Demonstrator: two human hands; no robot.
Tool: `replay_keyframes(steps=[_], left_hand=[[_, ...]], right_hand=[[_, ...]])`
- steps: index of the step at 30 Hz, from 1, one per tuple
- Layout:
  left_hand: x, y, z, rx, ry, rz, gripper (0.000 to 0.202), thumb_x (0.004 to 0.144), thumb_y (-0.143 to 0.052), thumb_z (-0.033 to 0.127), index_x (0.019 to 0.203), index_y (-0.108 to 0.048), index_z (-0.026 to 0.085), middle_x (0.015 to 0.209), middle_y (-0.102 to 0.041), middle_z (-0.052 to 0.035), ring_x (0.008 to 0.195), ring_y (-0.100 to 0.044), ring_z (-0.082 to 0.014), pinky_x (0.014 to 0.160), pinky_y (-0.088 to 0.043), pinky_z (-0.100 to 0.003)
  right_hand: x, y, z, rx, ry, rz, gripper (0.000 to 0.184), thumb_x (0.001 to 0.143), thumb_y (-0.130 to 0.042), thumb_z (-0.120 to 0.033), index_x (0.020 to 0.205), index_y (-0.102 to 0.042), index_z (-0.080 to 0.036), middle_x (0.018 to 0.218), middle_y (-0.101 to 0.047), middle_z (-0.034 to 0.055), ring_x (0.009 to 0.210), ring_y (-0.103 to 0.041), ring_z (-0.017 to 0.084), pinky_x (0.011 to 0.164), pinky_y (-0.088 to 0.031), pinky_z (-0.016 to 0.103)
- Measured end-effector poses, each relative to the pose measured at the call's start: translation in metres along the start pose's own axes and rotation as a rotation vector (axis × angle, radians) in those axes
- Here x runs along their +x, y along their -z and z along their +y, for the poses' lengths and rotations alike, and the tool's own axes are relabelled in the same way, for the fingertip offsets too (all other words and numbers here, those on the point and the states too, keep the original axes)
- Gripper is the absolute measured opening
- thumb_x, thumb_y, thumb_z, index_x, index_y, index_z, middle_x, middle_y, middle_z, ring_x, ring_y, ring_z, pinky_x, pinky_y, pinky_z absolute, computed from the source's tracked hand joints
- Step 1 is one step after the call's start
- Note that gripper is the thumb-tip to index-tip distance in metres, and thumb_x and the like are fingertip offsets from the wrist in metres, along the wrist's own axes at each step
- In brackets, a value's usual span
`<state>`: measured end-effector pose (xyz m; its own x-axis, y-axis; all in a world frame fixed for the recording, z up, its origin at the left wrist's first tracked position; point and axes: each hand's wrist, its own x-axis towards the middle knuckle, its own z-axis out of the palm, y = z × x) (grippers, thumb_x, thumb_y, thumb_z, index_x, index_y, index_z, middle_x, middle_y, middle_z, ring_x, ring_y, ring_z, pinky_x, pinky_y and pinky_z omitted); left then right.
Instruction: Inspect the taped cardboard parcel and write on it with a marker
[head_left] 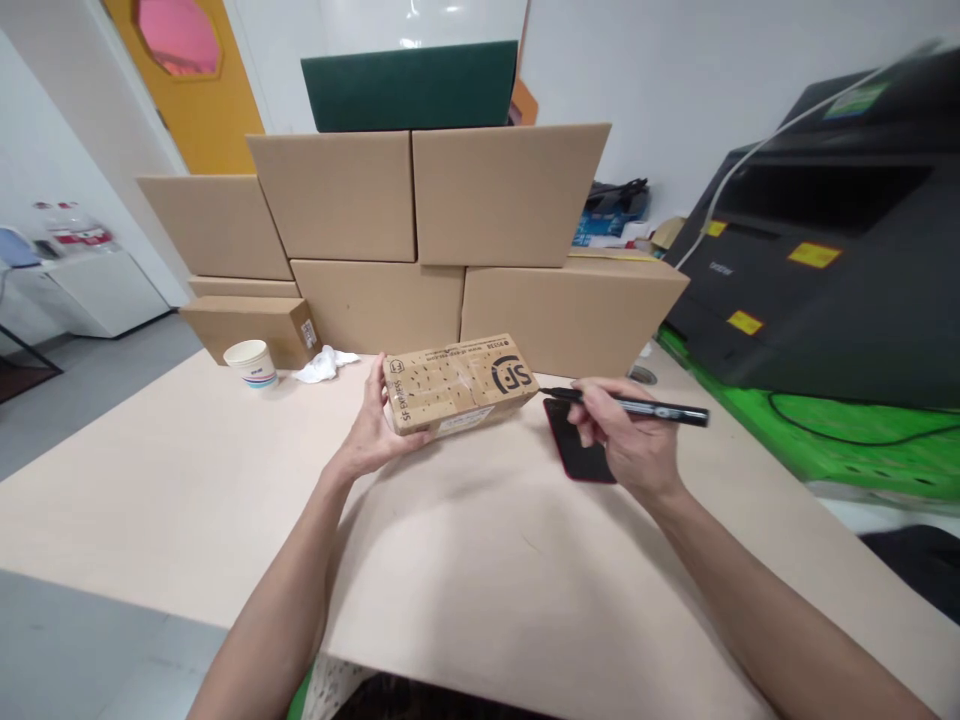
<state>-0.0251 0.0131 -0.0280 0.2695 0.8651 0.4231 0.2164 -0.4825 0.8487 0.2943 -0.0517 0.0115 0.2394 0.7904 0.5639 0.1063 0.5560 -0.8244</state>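
Observation:
My left hand (373, 423) grips the left end of a small brown cardboard box (461, 388) with SF Express print and many short dark marks on its top. The box is tilted a little over the table (480, 570). In my right hand (626, 435) is a black marker pen (652, 408), held like a writing tool. Its uncovered tip points left and sits close to the right end of the box; whether it touches I cannot tell. Beneath that hand a dark phone (581, 455) with a red edge lies on the table, partly hidden.
Stacked cardboard boxes (345, 200) line the back, topped by a dark green box (412, 88). A paper cup (251, 365) and crumpled tissue (326, 364) stand at the left near a smaller carton (247, 325). To the right is a large black printer (817, 260) over a green surface (862, 445).

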Motion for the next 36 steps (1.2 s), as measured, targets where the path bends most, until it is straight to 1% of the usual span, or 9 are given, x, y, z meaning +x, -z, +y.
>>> replay_keyframes(steps=[2,6,12,19,21,23,27,31,36], left_hand=[[-0.001,-0.001,0.0,0.019,-0.008,-0.001,0.142,0.062,-0.097,0.045,0.166,-0.002,0.035,0.173,-0.016,-0.0188,0.156,-0.033,-0.046,0.125,-0.033,-0.068],[-0.002,-0.002,-0.003,0.026,-0.013,0.0,0.142,0.062,-0.097,0.046,0.166,-0.001,0.035,0.172,-0.019,-0.0194,0.155,-0.034,-0.0463,0.125,-0.032,-0.068],[-0.002,-0.003,-0.004,0.028,-0.032,-0.005,0.141,0.063,-0.097,0.046,0.166,-0.002,0.035,0.172,-0.018,-0.0197,0.155,-0.033,-0.0463,0.126,-0.03,-0.069],[-0.002,-0.007,-0.003,-0.006,-0.036,-0.013,0.142,0.062,-0.097,0.045,0.167,-0.001,0.036,0.171,-0.021,-0.0192,0.153,-0.037,-0.0458,0.126,-0.029,-0.071],[-0.001,-0.007,-0.003,-0.016,-0.035,-0.013,0.143,0.062,-0.098,0.044,0.167,-0.001,0.036,0.17,-0.021,-0.0193,0.153,-0.036,-0.0461,0.126,-0.028,-0.071],[-0.001,-0.008,-0.002,-0.022,-0.043,-0.013,0.143,0.062,-0.098,0.043,0.168,-0.003,0.035,0.169,-0.022,-0.0194,0.154,-0.035,-0.046,0.127,-0.027,-0.071],[-0.001,-0.008,0.0,-0.022,-0.03,-0.007,0.141,0.062,-0.098,0.043,0.167,-0.005,0.035,0.17,-0.021,-0.0188,0.155,-0.032,-0.0453,0.128,-0.024,-0.07],[0.0,-0.008,-0.002,-0.014,-0.029,0.009,0.144,0.058,-0.099,0.042,0.167,-0.005,0.035,0.17,-0.02,-0.0184,0.157,-0.028,-0.046,0.129,-0.02,-0.07],[0.002,-0.011,-0.004,-0.044,-0.008,0.034,0.146,0.057,-0.099,0.046,0.167,-0.004,0.032,0.171,-0.019,-0.0202,0.158,-0.027,-0.0466,0.129,-0.022,-0.069]], right_hand=[[0.003,-0.01,-0.011,-0.003,0.017,-0.045,0.027,0.09,-0.076,-0.047,0.085,-0.073,-0.02,0.06,-0.066,-0.0032,0.038,-0.049,0.009,0.039,-0.035,0.024],[0.006,-0.026,-0.017,-0.069,0.159,0.012,0.021,0.093,-0.074,-0.042,0.086,-0.075,-0.022,0.066,-0.067,-0.0024,0.05,-0.055,0.011,0.049,-0.044,0.026],[0.016,-0.042,-0.009,-0.209,0.155,-0.154,0.022,0.091,-0.071,-0.039,0.077,-0.072,-0.022,0.071,-0.069,-0.0007,0.063,-0.06,0.014,0.061,-0.05,0.028],[-0.008,0.002,-0.021,-0.348,0.228,-0.084,0.021,0.097,-0.066,-0.04,0.084,-0.074,-0.026,0.063,-0.066,-0.0016,0.046,-0.054,0.013,0.048,-0.047,0.029],[-0.022,0.016,-0.018,-0.474,0.317,-0.207,0.016,0.098,-0.065,-0.034,0.087,-0.074,-0.027,0.069,-0.072,0.001,0.053,-0.065,0.017,0.051,-0.052,0.03],[-0.035,0.025,-0.009,-0.563,0.438,-0.432,0.013,0.098,-0.062,-0.025,0.096,-0.074,-0.028,0.077,-0.076,0.0028,0.061,-0.07,0.018,0.058,-0.057,0.03],[-0.053,0.028,0.019,-0.756,0.572,-0.809,0.032,0.102,-0.045,-0.012,0.116,-0.072,-0.022,0.079,-0.073,0.0064,0.067,-0.069,0.019,0.064,-0.057,0.03],[-0.063,0.022,0.043,-0.895,0.557,-0.957,0.039,0.102,-0.036,-0.005,0.12,-0.069,-0.017,0.088,-0.071,0.0087,0.076,-0.068,0.021,0.069,-0.056,0.031],[-0.066,0.02,0.057,-0.975,0.399,-1.027,0.051,0.094,-0.038,0.005,0.124,-0.069,-0.022,0.103,-0.074,0.0104,0.09,-0.071,0.022,0.078,-0.057,0.032]])
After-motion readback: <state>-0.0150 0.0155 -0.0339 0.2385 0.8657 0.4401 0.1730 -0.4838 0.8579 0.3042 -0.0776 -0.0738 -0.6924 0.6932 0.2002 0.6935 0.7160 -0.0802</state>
